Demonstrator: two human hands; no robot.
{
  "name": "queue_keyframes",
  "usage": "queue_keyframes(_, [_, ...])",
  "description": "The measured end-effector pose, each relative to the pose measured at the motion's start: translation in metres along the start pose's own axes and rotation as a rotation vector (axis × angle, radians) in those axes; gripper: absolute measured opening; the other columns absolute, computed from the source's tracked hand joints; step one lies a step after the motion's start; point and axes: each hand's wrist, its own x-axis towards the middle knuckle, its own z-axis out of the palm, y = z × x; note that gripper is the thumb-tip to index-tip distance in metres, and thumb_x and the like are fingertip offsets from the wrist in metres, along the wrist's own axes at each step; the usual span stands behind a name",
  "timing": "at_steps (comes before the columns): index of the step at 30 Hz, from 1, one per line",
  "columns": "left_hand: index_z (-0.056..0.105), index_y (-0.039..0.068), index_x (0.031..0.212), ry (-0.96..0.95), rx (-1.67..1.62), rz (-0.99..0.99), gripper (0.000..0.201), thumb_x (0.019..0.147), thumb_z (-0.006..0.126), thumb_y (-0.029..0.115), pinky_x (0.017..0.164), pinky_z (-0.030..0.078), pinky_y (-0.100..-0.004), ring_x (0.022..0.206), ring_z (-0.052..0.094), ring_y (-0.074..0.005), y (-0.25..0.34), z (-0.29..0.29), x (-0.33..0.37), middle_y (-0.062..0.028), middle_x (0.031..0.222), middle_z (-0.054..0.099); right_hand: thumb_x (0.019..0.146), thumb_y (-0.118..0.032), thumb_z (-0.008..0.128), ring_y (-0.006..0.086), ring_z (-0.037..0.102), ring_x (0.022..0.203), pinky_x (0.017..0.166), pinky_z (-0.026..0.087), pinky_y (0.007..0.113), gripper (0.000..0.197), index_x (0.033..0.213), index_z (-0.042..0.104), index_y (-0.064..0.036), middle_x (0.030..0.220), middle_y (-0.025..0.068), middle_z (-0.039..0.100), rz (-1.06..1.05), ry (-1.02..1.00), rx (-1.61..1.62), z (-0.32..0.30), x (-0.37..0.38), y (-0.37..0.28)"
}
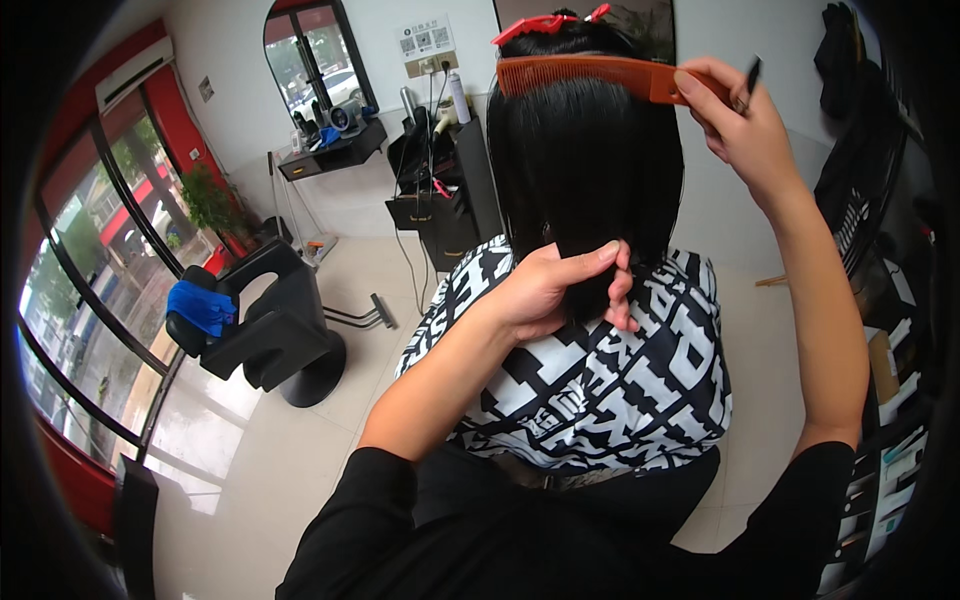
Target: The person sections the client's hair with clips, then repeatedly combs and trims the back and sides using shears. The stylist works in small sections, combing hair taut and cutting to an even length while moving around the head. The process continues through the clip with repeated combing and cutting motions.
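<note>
A seated person with straight dark hair (590, 165) faces away from me, draped in a black-and-white patterned cape (640, 385). My right hand (745, 130), raised at the upper right, grips the handle of an orange-brown comb (590, 72). The comb lies level across the back of the head, its teeth against the hair. A thin black piece (752, 78) also sticks out of that hand; its kind is unclear. Lower down, my left hand (560, 290) is closed around the hair's lower ends at neck height. Red hair clips (535, 27) pin up the top section.
To the left stands a black salon chair (275, 315) with a blue towel (203, 307) on it. A wall shelf (335, 150) sits under a mirror (318, 55). Beside it is a black cabinet (430, 215) with hairdressing tools and hanging cords. Dark shelving (890, 450) lines the right.
</note>
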Motion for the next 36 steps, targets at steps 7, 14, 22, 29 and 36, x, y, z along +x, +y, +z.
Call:
queue_keyframes(7, [0.059,-0.001,0.114,0.104,-0.005,-0.053,0.029,0.106,0.052,0.026,0.090,0.061,-0.0421,0.095,0.071,-0.0268,-0.005,0.006,-0.009,-0.0153,0.105,0.068,0.099,-0.011,0.064,0.0163,0.058,0.070,0.066,0.047,0.029,0.014,0.101,0.066,0.0024,0.077,0.0068,0.064,-0.245,-0.095,-0.125,0.009,-0.086,0.038])
queue_keyframes(14, [0.038,-0.005,0.149,0.453,0.425,-0.052,0.055,0.104,0.055,0.022,0.109,0.048,-0.0498,0.125,0.060,-0.0354,0.001,0.025,-0.060,-0.0254,0.140,0.054,0.098,-0.008,0.063,0.0220,0.060,0.073,0.069,0.049,0.030,0.011,0.102,0.065,0.0018,0.086,0.0110,0.066,-0.215,-0.117,-0.067,0.017,-0.114,0.058])
queue_keyframes(22, [0.056,0.007,0.132,0.262,0.627,0.046,0.045,0.100,0.056,0.039,0.099,0.045,-0.0325,0.103,0.058,-0.0164,0.050,-0.008,-0.060,-0.0029,0.101,0.058,0.098,-0.010,0.064,0.0197,0.058,0.072,0.069,0.047,0.030,0.012,0.100,0.066,0.0015,0.084,0.0091,0.065,-0.186,-0.125,0.067,0.019,-0.121,0.077])
queue_keyframes(29, [0.055,-0.005,0.141,0.108,0.905,0.014,0.059,0.110,0.031,0.041,0.117,0.033,-0.0354,0.134,0.052,-0.0247,0.039,0.021,-0.027,-0.0153,0.143,0.057,0.095,-0.006,0.067,0.0202,0.058,0.070,0.065,0.046,0.030,0.008,0.100,0.066,0.0002,0.082,0.0091,0.065,-0.222,-0.093,0.077,0.023,-0.129,0.082])
queue_keyframes(36, [0.055,-0.012,0.136,0.109,1.025,-0.001,0.077,0.109,0.022,0.052,0.118,0.034,-0.0395,0.135,0.053,-0.0338,0.028,0.019,-0.029,-0.0250,0.144,0.054,0.093,-0.012,0.069,0.0210,0.057,0.071,0.068,0.046,0.031,0.010,0.098,0.069,-0.0034,0.081,0.0072,0.066,-0.354,0.010,-0.103,0.025,-0.144,0.091])
